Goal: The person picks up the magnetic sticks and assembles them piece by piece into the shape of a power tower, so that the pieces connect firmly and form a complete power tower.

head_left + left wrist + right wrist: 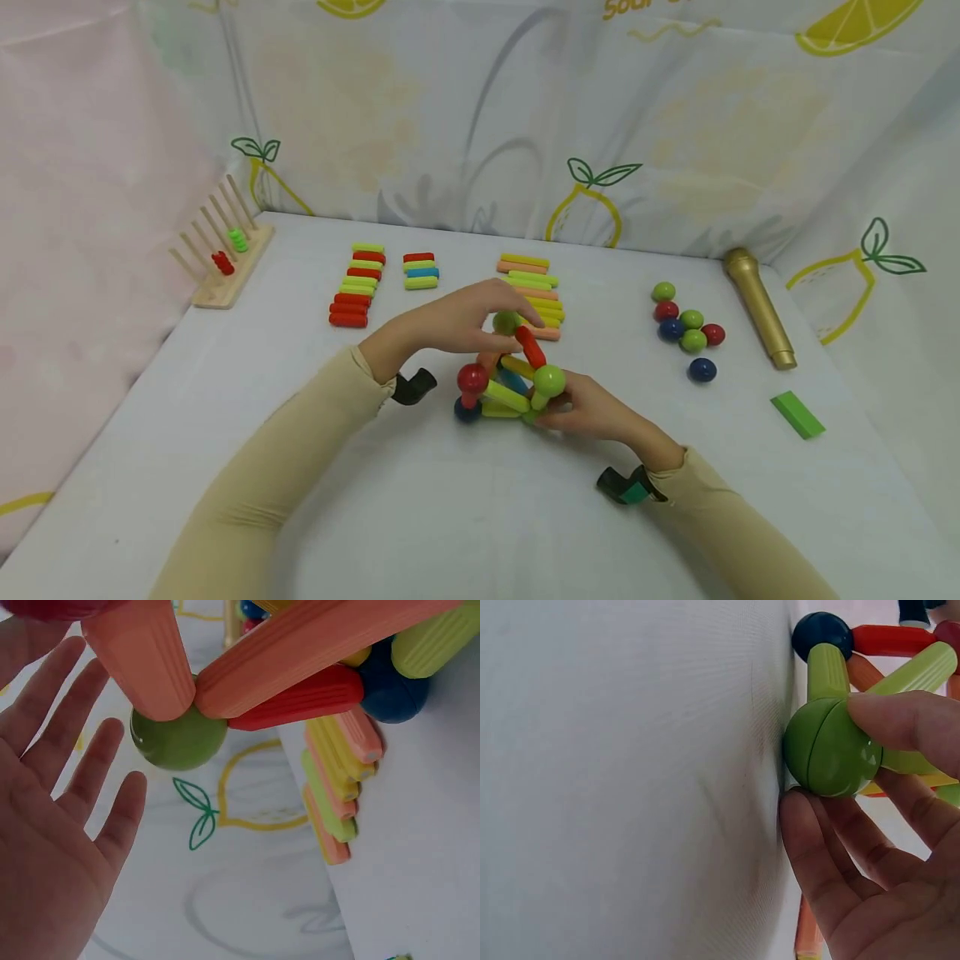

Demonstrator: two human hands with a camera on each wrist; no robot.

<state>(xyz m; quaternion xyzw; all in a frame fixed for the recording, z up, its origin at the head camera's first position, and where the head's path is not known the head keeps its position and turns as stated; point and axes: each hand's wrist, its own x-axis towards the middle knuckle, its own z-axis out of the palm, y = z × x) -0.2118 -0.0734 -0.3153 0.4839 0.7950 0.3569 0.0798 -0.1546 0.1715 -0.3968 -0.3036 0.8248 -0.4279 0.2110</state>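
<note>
A frame built of coloured rods and balls stands on the white table between both hands. Its near side shows a red ball [472,378], a dark blue ball [467,410] and a light green ball [550,381]. My left hand [457,321] arches over the back of the frame, close to a green ball [178,739] joined to orange and red rods. In the left wrist view its fingers are spread, gripping nothing. Low at the right corner, my right hand [592,408] pinches a green ball [829,750] between thumb and fingers, close to the tabletop.
Behind lie rows of short rods [356,287], a smaller rod group [422,272] and longer rods [528,280]. To the right are loose balls [692,319], a gold microphone-shaped object [759,308] and a green block [798,415]. A wooden peg stand [255,242] with beads stands far left.
</note>
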